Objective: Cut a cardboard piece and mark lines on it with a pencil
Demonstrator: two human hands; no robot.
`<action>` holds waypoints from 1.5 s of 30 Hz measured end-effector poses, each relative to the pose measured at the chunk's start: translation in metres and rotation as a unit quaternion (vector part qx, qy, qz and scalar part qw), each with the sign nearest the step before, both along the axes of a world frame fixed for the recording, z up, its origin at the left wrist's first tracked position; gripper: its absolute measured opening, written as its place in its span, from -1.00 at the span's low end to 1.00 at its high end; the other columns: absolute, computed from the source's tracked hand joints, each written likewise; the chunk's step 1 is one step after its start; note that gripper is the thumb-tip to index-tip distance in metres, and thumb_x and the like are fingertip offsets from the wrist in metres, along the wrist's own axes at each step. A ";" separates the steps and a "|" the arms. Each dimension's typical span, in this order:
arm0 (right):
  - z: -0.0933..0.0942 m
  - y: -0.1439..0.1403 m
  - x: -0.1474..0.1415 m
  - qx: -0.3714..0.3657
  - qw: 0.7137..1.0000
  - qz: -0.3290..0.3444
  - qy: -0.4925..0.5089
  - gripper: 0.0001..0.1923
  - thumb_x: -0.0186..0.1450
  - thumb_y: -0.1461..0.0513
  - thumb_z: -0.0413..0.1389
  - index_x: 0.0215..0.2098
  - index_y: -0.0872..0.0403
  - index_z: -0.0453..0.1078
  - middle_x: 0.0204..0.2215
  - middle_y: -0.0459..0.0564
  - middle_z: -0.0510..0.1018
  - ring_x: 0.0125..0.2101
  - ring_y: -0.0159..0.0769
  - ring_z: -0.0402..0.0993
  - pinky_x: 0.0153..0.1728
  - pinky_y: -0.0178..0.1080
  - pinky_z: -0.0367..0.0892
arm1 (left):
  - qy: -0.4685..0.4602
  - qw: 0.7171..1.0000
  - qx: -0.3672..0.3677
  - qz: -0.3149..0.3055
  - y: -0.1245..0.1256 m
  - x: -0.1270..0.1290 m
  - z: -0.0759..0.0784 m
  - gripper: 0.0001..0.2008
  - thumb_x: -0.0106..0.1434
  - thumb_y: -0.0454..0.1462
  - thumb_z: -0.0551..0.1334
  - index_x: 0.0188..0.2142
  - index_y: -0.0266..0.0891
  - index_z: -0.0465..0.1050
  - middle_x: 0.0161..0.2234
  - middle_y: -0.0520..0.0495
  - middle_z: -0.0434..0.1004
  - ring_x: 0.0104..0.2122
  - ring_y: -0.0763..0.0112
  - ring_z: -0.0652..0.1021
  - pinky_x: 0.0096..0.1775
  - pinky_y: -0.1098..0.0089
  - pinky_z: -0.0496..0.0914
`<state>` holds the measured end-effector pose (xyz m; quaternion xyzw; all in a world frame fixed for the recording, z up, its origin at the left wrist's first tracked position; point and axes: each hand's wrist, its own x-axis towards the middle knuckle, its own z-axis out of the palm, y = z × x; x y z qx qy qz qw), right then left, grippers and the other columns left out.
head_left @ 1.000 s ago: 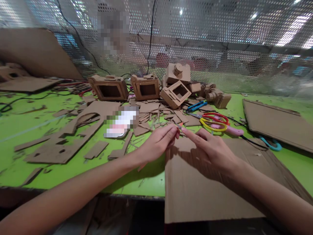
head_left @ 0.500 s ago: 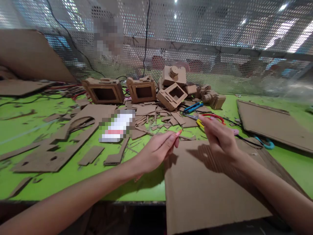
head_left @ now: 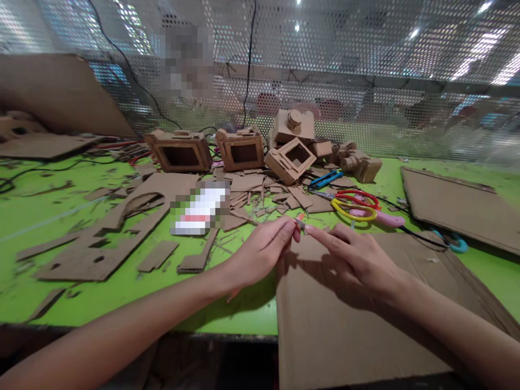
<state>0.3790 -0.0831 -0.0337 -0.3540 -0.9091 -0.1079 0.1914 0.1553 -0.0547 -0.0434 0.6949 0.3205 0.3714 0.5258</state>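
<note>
Left of centre, my left hand (head_left: 266, 252) is closed around a slim orange, pencil-like stick (head_left: 300, 216). Its orange tip shows past the fingertips, and the palm covers most of its length. My right hand (head_left: 359, 254) meets it from the right, index finger stretched out and the other fingers curled. Between that fingertip and the stick is a small dark grey piece (head_left: 299, 223), too small to name. Both hands are over the left edge of a large cardboard sheet (head_left: 345, 330). Scissors (head_left: 355, 206) with red and yellow handles lie just beyond my right hand.
Cardboard model cameras (head_left: 244, 149) stand along the back, before a perforated metal screen (head_left: 345, 49). Cardboard scraps (head_left: 239, 219) and a cut-out sheet (head_left: 101, 244) spread leftward over the green table (head_left: 239, 319). A blue cutter (head_left: 326, 180) and a pink-handled tool (head_left: 388, 219) lie near the scissors.
My right hand has come down and left from above the scissors to my left fingertips, uncovering the scissors' handles. A grey piece now shows at the stick's tip. The view has shifted slightly.
</note>
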 end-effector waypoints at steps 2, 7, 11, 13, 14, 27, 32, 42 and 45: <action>-0.001 -0.001 -0.002 0.007 1.000 -0.009 0.000 -0.35 0.28 0.37 -0.09 0.33 -0.03 0.05 -0.37 -0.04 0.40 -0.53 -0.41 0.23 -0.53 -0.38 0.19 | 0.005 1.000 -0.004 0.005 0.001 0.001 0.000 -0.64 0.38 -0.02 -0.01 -0.41 -0.18 0.29 -0.62 0.15 0.07 -0.64 0.54 0.12 -0.58 0.48 0.05; -0.006 -0.001 -0.004 0.033 0.998 -0.037 -0.026 -0.39 0.32 0.33 -0.09 0.33 -0.04 0.06 -0.38 -0.03 0.39 -0.54 -0.41 0.20 -0.58 -0.40 0.10 | 0.013 1.000 0.000 0.020 0.000 0.002 0.000 -0.66 0.38 -0.07 0.00 -0.45 -0.18 0.24 -0.60 0.13 0.08 -0.63 0.53 0.13 -0.57 0.47 0.06; -0.007 0.001 -0.004 0.035 0.998 -0.050 -0.028 -0.42 0.33 0.32 -0.12 0.32 -0.02 0.08 -0.39 -0.03 0.38 -0.56 -0.42 0.19 -0.58 -0.40 0.09 | 0.011 1.000 -0.012 0.023 0.001 0.002 0.000 -0.67 0.38 -0.07 0.01 -0.45 -0.18 0.22 -0.59 0.13 0.10 -0.62 0.54 0.12 -0.57 0.47 0.05; -0.006 0.002 -0.004 0.034 0.998 -0.048 -0.024 -0.43 0.34 0.33 -0.13 0.31 0.01 0.11 -0.39 -0.03 0.37 -0.56 -0.42 0.20 -0.59 -0.39 0.09 | 0.011 1.000 -0.014 0.022 0.002 0.003 0.000 -0.67 0.38 -0.07 0.00 -0.45 -0.19 0.21 -0.59 0.13 0.09 -0.63 0.55 0.11 -0.58 0.48 0.04; -0.006 0.002 -0.004 0.039 0.998 -0.047 -0.024 -0.43 0.33 0.33 -0.13 0.30 0.01 0.12 -0.40 -0.03 0.37 -0.56 -0.42 0.20 -0.59 -0.39 0.08 | 0.013 1.000 -0.016 0.022 0.003 0.003 0.000 -0.66 0.38 -0.07 0.00 -0.45 -0.19 0.21 -0.59 0.14 0.08 -0.63 0.55 0.11 -0.58 0.48 0.03; -0.006 0.025 0.027 0.054 0.983 -0.140 0.108 -0.46 0.34 0.37 -0.10 0.28 0.02 0.16 -0.43 -0.06 0.36 -0.48 -0.36 0.28 -0.47 -0.32 0.19 | 0.042 0.998 0.018 -0.046 -0.015 -0.002 0.012 -0.63 0.41 -0.06 -0.08 -0.42 -0.20 0.21 -0.57 0.13 0.13 -0.59 0.57 0.20 -0.54 0.47 0.09; -0.001 0.010 0.009 0.058 0.989 0.039 0.132 -0.31 0.33 0.42 -0.13 0.36 -0.15 -0.08 -0.50 -0.17 0.23 -0.54 -0.41 0.17 -0.53 -0.38 0.14 | 0.048 0.999 0.014 0.001 -0.011 -0.001 0.010 -0.64 0.41 -0.06 -0.08 -0.42 -0.20 0.22 -0.56 0.12 0.14 -0.58 0.56 0.18 -0.54 0.46 0.08; -0.002 -0.001 0.004 0.031 0.998 0.037 0.039 -0.27 0.27 0.44 -0.12 0.36 -0.07 -0.07 -0.43 -0.12 0.31 -0.54 -0.41 0.20 -0.54 -0.38 0.13 | 0.060 0.998 0.029 0.019 -0.012 0.001 0.011 -0.64 0.41 -0.07 -0.08 -0.45 -0.19 0.20 -0.59 0.14 0.08 -0.61 0.56 0.15 -0.56 0.45 0.07; 0.000 -0.002 0.004 0.029 0.999 0.025 0.023 -0.28 0.26 0.44 -0.12 0.35 -0.05 -0.05 -0.42 -0.11 0.33 -0.55 -0.42 0.21 -0.54 -0.39 0.12 | 0.065 0.997 0.028 0.019 -0.012 0.000 0.011 -0.64 0.42 -0.07 -0.08 -0.44 -0.19 0.20 -0.59 0.14 0.08 -0.62 0.56 0.15 -0.57 0.45 0.07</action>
